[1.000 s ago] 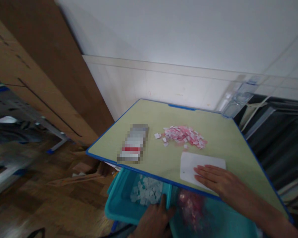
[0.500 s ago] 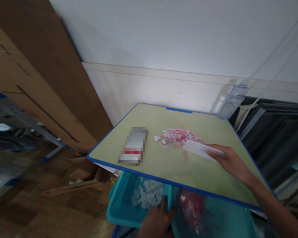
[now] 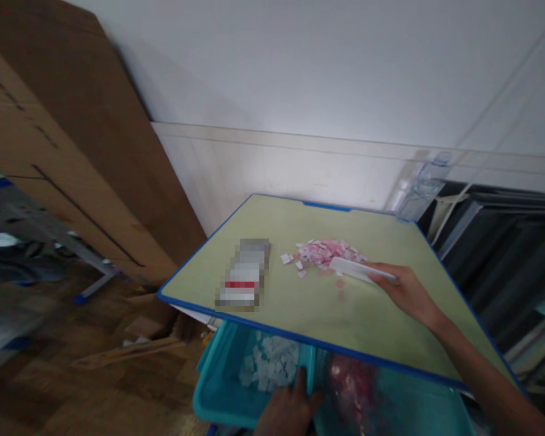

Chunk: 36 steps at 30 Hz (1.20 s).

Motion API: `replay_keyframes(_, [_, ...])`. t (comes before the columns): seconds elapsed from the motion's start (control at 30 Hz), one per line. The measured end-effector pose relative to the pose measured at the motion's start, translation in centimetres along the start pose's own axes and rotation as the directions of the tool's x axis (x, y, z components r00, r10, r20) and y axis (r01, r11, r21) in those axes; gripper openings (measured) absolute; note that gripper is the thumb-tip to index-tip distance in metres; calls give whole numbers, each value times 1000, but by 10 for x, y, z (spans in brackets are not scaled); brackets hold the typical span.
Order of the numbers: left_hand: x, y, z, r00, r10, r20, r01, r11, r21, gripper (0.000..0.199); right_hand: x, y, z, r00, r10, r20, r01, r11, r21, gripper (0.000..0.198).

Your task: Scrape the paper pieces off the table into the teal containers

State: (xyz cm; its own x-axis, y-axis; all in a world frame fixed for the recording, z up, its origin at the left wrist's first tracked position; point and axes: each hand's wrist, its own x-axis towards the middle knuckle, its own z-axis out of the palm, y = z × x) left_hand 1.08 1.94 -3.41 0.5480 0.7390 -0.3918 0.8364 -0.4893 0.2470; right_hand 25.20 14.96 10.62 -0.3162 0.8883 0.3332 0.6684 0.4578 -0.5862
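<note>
My right hand (image 3: 406,289) is closed on a flat white rectangular piece (image 3: 361,269), gripping its right end. Its left end is at the near edge of a heap of small pink and white squares (image 3: 324,253) on a pale yellow-green tabletop (image 3: 300,309) with a blue rim. A few squares lie loose left of the heap. Low in view, my left hand (image 3: 287,410) grips the rim of a teal bin (image 3: 231,407) below the table edge. White squares (image 3: 272,362) lie in this bin. Part of that hand is cut off by the frame.
A blurred-out object (image 3: 244,275) lies on the table's left part. Beside the left bin, another teal bin (image 3: 418,406) holds something red in clear plastic (image 3: 352,387). A clear bottle (image 3: 420,188) stands near the back right corner. Tall cardboard (image 3: 118,163) stands at left, dark panels (image 3: 518,254) at right.
My right hand has shifted slightly left with the white piece, which now looks thinner, more edge-on. My left hand stays at the bin rim. The view has tilted slightly.
</note>
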Motion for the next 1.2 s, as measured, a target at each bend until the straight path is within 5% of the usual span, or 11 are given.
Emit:
replay_keyframes(0.27, [-2,2,0,1000,-19,1,19,1000,-25,48,-1,-6,-16,987,-16,160,10,999,38,34])
replay_keyframes(0.7, [-6,2,-3,1000,-22,-18,21,998,-60,51,8,-2,17,993,85,-87,-74,990,117,30])
replay_keyframes(0.9, [-9,2,-3,1000,-22,-15,21,998,-65,53,5,4,9,998,36,56,-45,983,181,31])
replay_keyframes(1.07, [-9,2,-2,1000,-14,-26,12,998,-55,53,-10,10,-10,965,83,248,-136,969,205,35])
replay_keyframes(1.2, [-9,2,1,998,-4,-56,1,999,-54,49,-21,14,-19,954,118,275,-175,966,192,35])
